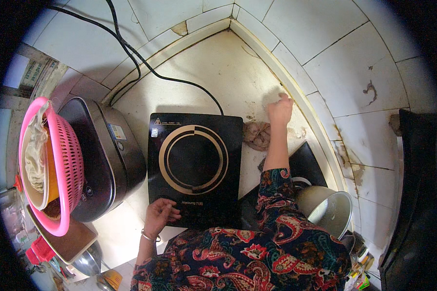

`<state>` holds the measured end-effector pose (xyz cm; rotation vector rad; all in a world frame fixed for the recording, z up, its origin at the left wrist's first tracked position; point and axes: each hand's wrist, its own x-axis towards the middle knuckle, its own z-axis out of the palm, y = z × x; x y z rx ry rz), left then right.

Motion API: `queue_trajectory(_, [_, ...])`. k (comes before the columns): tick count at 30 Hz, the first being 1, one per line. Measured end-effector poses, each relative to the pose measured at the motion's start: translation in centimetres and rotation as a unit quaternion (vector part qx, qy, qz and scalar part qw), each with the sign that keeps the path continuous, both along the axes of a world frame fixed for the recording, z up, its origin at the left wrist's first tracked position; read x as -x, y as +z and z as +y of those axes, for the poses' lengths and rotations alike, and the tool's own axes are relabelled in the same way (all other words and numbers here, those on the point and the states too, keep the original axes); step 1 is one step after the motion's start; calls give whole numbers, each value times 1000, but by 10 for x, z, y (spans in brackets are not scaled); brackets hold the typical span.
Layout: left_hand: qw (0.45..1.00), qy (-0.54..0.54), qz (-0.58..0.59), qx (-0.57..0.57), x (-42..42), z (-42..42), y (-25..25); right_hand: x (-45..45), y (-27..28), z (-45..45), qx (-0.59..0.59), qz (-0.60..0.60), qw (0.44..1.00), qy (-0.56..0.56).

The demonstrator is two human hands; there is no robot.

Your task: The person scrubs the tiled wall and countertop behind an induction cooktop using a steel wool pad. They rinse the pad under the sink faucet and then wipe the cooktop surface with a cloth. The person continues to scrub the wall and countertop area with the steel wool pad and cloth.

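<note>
A black Joyoung induction cooker [193, 160] with a gold ring lies flat on the pale countertop [204, 69]. Over its front left corner is my left hand [161, 215], fingers loosely bent and slightly apart, with nothing seen in them. My right hand [281, 109] reaches to the counter's right side, close to the wall edging, its fingers curled downward. Whether it holds anything is hidden. A crumpled brownish cloth [257, 136] lies between the cooker and my right forearm, on a stained patch of counter.
A dark boxy appliance [102, 152] stands left of the cooker, with a pink plastic colander [66, 167] on it. A black cord [182, 80] crosses the countertop. Beside my right sleeve is a metal pot [324, 205]. Tiled walls [353, 87] meet at the back corner.
</note>
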<state>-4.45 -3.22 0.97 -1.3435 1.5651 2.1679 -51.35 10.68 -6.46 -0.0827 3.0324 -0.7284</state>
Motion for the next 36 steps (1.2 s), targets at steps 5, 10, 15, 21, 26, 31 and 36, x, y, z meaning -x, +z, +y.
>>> queue_trajectory(5, [1000,-13,-14,-6,3,-2,0,24,-11,12,26,100,994,41])
queue_trajectory(10, [1000,-19,-17,2,6,-3,5,40,-7,6,-61,2,998,10])
queue_trajectory(15, [1000,-18,-3,0,6,-3,5,44,-7,3,-82,-18,996,1])
queue_trajectory(21, [1000,-14,-6,0,7,-4,4,49,-6,1,-82,-22,996,18])
queue_trajectory(26, [1000,-15,-18,0,8,-4,4,57,-7,3,-88,-47,994,36])
queue_trajectory(31, [1000,-6,-10,-2,7,-3,4,63,-10,2,-61,-62,996,37])
queue_trajectory(36, [1000,11,0,-5,5,-3,-1,54,-30,25,63,-124,981,136])
